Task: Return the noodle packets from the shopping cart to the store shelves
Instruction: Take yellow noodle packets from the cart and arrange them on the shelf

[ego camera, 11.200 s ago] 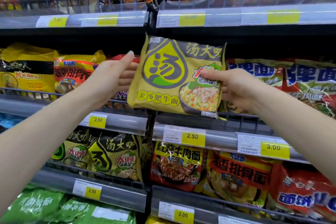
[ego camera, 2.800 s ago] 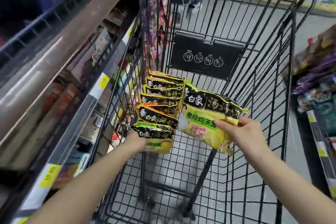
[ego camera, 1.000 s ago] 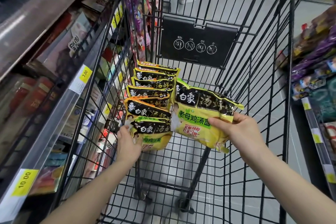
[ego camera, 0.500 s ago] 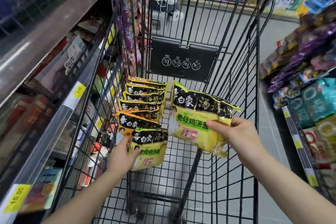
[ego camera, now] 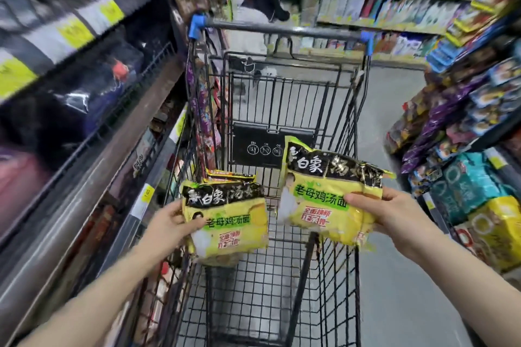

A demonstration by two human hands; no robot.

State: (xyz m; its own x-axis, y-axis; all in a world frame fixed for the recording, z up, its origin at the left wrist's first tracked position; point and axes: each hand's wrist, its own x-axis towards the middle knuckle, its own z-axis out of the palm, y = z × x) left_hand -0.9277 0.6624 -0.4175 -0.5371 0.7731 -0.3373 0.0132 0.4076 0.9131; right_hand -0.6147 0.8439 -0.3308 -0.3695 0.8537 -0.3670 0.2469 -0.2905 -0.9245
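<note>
You hold two yellow-and-black noodle packets above the black wire shopping cart (ego camera: 282, 290): left packet (ego camera: 228, 220), right packet (ego camera: 327, 200); more packets (ego camera: 229, 175) stacked far-left inside.

Two noodle packets (ego camera: 225, 222) (ego camera: 329, 200) held, one cart (ego camera: 282, 31); maybe more packets (ego camera: 229, 176) behind.

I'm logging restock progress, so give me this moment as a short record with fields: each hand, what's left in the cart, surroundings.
left hand: left hand grips a yellow packet at its left edge
right hand: right hand grips a second yellow packet at its right edge
cart: shopping cart with more packets standing behind the left one
surroundings: shelves on both sides
</note>
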